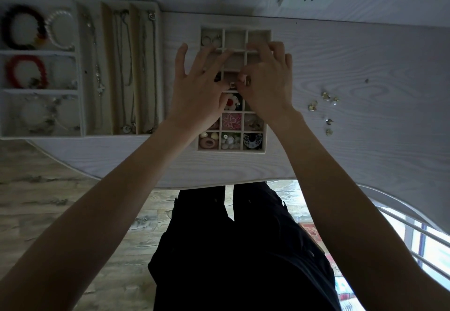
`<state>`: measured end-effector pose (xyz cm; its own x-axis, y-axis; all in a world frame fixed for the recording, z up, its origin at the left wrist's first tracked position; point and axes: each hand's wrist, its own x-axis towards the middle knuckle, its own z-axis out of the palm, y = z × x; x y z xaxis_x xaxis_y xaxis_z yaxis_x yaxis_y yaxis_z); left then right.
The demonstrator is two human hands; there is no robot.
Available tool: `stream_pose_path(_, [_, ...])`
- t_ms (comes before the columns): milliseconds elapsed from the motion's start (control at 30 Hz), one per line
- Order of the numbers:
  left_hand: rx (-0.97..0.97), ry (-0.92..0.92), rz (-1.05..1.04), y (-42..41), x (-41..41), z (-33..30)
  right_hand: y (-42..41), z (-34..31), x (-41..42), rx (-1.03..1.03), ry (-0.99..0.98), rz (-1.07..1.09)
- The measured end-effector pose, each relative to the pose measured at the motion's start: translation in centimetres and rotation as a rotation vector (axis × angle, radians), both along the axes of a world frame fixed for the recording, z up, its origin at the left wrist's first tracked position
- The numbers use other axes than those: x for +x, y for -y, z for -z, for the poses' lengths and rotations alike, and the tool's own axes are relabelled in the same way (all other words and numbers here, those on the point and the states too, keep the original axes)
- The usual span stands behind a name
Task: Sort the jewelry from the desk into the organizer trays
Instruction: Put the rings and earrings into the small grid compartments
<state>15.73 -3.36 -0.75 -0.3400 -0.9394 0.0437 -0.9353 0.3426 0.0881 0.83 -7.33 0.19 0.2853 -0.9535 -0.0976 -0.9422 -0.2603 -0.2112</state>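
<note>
1. Head view, looking down on white wood-grain desk; both forearms reaching forward over grid organizer tray.
2. Left hand: fingers spread wide and fairly straight over the tray's upper-left cells; thumb tip at a small metallic piece. Grip on that piece cannot be told for certain.
3. Right hand: fingers curled forward over the upper-right cells; thumb and forefinger pinching a small gold-toned earring above the tray's middle rows.
4. Grid tray contents, near rows: pink flower piece, black-and-white piece, pale studs, pink ring-shaped piece. Far row: hoop earrings in the left cell; neighbouring far cells apparently unfilled.
5. Unsorted jewelry: loose gold earrings scattered on the desk, well apart from the tray, on its right.
6. Long-compartment tray at left: necklaces laid lengthwise; beside it, bracelet tray with dark bead bracelet, pearl bracelet, red bracelet.
7. Step in hand, judged: seating a small earring, perhaps a pair, into a middle cell.
8. Next move, judged: release over one cell only, clear of dividers; then a reach right for the loose earrings, each needing a fine fingertip pinch off the flat surface.
</note>
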Motion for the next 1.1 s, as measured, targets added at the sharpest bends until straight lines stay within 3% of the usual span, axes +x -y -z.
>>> stream_pose_path(233, [-0.058,-0.045,-0.031,-0.4,-0.1,-0.1,-0.6,0.1,-1.1,-0.086,0.21,0.061])
stream_pose_path(367, [-0.071,-0.314,-0.144,-0.8,0.1,-1.0,-2.6,-0.8,-4.4,-0.211,0.399,0.221])
stream_pose_path(500, [0.141,-0.626,-0.255,-2.3,-1.7,-2.8,-5.7,-1.5,-8.9,-0.208,0.368,0.325])
stream_pose_path(633, [0.243,-0.764,-0.116,-3.1,-6.7,-3.3,-8.4,-0.4,-13.8,-0.136,0.287,0.431])
stream_pose_path(800, [0.33,-0.547,0.042,-2.5,-12.7,-2.0,-10.2,1.1,-17.6,-0.021,0.246,0.467])
stream_pose_path(1100, [0.35,-0.205,0.01,-2.9,-17.1,0.7,-11.4,2.5,-20.1,0.045,0.253,0.364])
